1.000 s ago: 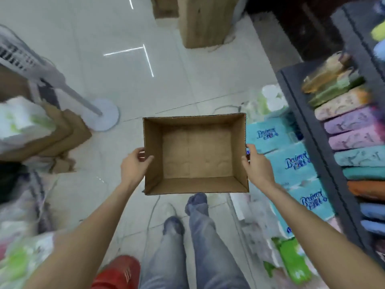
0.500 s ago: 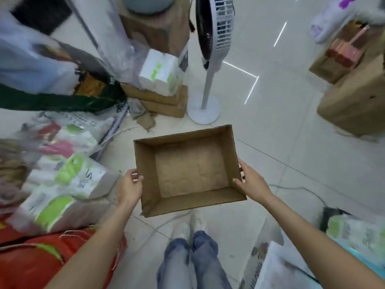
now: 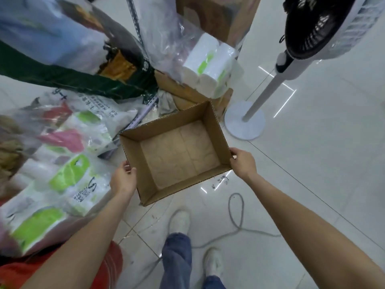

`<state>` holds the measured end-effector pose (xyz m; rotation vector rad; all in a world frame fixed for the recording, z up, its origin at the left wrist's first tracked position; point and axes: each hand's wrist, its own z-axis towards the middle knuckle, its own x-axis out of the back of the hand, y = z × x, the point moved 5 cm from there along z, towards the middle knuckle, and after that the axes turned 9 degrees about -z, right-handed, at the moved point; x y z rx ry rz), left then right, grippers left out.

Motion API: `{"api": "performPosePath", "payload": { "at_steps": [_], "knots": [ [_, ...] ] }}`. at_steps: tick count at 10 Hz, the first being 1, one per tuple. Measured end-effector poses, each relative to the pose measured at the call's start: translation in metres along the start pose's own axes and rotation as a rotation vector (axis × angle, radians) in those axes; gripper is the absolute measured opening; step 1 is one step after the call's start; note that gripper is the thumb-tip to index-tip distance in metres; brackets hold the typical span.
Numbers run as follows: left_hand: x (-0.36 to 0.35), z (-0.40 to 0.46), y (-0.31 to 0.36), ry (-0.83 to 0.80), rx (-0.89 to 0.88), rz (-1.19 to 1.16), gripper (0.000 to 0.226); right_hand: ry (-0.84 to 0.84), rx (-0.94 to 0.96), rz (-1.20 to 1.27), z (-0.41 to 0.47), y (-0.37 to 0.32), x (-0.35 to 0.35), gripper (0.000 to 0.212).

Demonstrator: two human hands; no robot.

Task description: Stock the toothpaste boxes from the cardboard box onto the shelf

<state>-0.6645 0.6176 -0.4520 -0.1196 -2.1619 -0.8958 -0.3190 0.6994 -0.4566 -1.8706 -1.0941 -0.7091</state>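
An open brown cardboard box (image 3: pixel 179 152) hangs in front of me above the tiled floor, tilted a little. Its inside is bare: no toothpaste boxes show in it. My left hand (image 3: pixel 123 179) grips its left wall from outside, fingers curled over the edge. My right hand (image 3: pixel 242 162) grips the right wall near the front corner. No shelf is in view.
Plastic-wrapped tissue packs (image 3: pixel 62 176) pile up at the left, beside a red item (image 3: pixel 62 272). A white tissue pack (image 3: pixel 210 67) sits on cardboard behind the box. A white standing fan (image 3: pixel 245 119) stands at the right. A grey cable (image 3: pixel 235 222) loops by my feet.
I have turned left carrying the box: the shelf of goods left the view, and the tissue piles and the fan came in. Both hands kept their grip.
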Motion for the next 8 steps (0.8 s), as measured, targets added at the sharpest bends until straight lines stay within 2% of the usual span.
{"api": "performPosePath", "payload": {
  "at_steps": [1, 3, 4, 5, 6, 7, 8],
  "knots": [
    [-0.029, 0.059, -0.010, -0.075, -0.007, 0.032, 0.042, 0.019, 0.014, 0.015, 0.046, -0.010, -0.034, 0.044],
    [-0.076, 0.137, -0.028, -0.191, 0.139, 0.086, 0.056, 0.025, 0.063, -0.071, 0.125, -0.041, -0.095, 0.045],
    [-0.087, 0.162, -0.050, -0.220, 0.247, 0.008, 0.064, 0.043, 0.118, -0.104, 0.160, -0.065, -0.115, 0.051],
    [-0.096, 0.174, -0.072, -0.204, 0.348, -0.150, 0.061, 0.030, 0.157, 0.018, 0.195, -0.081, -0.136, 0.052],
    [-0.092, 0.180, -0.075, -0.127, 0.295, -0.158, 0.071, -0.076, 0.234, 0.051, 0.206, -0.103, -0.152, 0.042],
    [-0.092, 0.173, -0.051, -0.179, 0.212, -0.168, 0.065, -0.100, 0.386, -0.014, 0.195, -0.118, -0.150, 0.041],
    [-0.087, 0.155, -0.006, -0.209, 0.101, -0.075, 0.042, -0.075, 0.421, -0.092, 0.183, -0.117, -0.130, 0.042]
  ]
}}
